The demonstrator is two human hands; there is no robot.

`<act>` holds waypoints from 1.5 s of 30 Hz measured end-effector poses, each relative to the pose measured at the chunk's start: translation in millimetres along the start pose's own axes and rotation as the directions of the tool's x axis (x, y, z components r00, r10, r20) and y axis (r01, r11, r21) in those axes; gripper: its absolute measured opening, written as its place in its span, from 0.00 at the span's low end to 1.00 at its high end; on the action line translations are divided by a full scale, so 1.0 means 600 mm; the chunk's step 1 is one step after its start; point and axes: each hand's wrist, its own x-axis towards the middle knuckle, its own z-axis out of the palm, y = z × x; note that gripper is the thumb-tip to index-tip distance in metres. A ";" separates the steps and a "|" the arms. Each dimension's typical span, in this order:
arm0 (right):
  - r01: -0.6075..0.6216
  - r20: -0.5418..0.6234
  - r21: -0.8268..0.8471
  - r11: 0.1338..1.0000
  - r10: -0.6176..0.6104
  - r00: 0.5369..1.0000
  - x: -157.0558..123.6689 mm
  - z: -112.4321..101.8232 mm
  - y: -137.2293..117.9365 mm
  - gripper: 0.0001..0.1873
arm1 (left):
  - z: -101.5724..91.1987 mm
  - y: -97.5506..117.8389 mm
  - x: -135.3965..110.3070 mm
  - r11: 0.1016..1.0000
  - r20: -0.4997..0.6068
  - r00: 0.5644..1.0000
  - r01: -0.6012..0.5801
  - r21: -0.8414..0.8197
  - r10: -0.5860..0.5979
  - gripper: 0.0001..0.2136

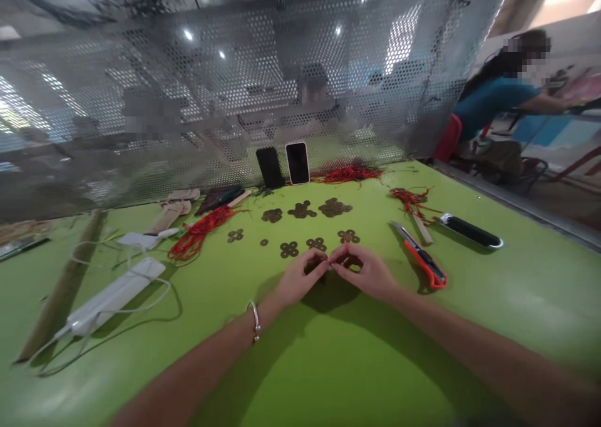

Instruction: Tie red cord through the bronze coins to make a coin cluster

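Observation:
My left hand (pixel 300 278) and my right hand (pixel 364 270) meet fingertip to fingertip low over the green table (pixel 328 364). Both are pinched closed on something small between them that I cannot make out. A silver bangle sits on my left wrist. Just beyond my fingers lie small groups of bronze holed coins (pixel 316 244), and bigger heaps of coins (pixel 334 207) lie farther back. A bundle of red cord (pixel 200 234) lies to the left of the coins.
An orange utility knife (pixel 422 258) and a black lighter-like tool (pixel 472 231) lie to the right. Two phones (pixel 297 163) lean on the perforated metal screen. A white power strip (pixel 113 297) with cables lies left. More red cord (pixel 350 174) lies at the back. A seated person (pixel 498 89) is far right.

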 end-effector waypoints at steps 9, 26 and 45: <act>0.151 -0.016 -0.128 0.980 -0.154 0.988 -0.011 0.007 -0.020 0.07 | 0.013 0.013 -0.021 0.998 -0.129 0.991 0.029 -0.063 -0.037 0.15; 0.221 0.085 -0.396 0.892 -0.204 0.975 -0.013 0.041 0.000 0.10 | 0.064 0.019 -0.062 0.960 -0.498 0.863 -0.059 -0.273 -0.088 0.16; 0.117 -0.158 0.057 0.992 -0.106 0.982 -0.019 -0.004 0.020 0.14 | 0.078 0.012 -0.069 0.972 -0.582 0.813 0.139 0.190 -0.003 0.12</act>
